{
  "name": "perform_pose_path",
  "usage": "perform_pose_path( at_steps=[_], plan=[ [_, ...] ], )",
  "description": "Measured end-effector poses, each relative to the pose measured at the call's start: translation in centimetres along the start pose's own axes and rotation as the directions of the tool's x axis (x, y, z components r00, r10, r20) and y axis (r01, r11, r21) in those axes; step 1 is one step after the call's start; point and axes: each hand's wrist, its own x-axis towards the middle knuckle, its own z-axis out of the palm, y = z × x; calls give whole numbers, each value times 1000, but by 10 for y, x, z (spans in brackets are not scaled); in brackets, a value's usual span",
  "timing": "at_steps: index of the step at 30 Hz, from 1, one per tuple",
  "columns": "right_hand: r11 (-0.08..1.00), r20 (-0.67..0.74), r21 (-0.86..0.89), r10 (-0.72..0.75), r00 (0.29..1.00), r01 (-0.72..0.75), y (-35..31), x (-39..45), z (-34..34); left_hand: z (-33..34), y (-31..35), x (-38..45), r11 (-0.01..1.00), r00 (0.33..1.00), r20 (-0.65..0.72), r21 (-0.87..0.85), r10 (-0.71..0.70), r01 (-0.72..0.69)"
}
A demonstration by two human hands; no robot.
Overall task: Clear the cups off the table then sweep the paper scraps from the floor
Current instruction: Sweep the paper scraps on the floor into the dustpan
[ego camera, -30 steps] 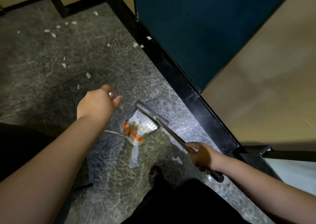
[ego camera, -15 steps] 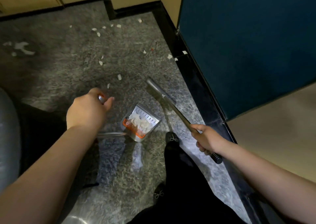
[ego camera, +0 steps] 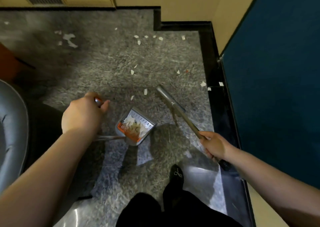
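The left hand is curled round the top of a long handle, most of which is hidden under the fist and forearm; only a silver and orange tip shows by the thumb. A thin metal rod runs from under the wrist to the dustpan, a grey pan with an orange lip holding a heap of white scraps, hanging just above the floor. The right hand grips the metal shaft of the broom; its black end sticks out behind the wrist, and the head is a blurred grey bar whose bristles cannot be made out. Loose paper scraps lie scattered on the speckled grey floor: about two just beyond the dustpan, roughly three farther out, six or so in a row near the far wall, three by the black skirting on the right, and a smudged cluster at far left too blurred to count. One black shoe shows below. A grey chair seat is cut off at the left edge.
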Motion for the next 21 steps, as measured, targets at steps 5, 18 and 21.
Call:
perform_pose_path(
  at_steps=[5,18,21],
  plan=[
    [992,45,-123,-20,999,25,-48,50,-9,-6,-4,46,997,996,-49,-28,-76,75],
    [985,24,-154,87,996,-82,-188,170,23,-10,-37,228,996,997,11,29,-80,80],
    [975,48,-194,118,992,-106,-221,195,33,-2,-42,267,998,997,59,45,-49,47]
  ],
)
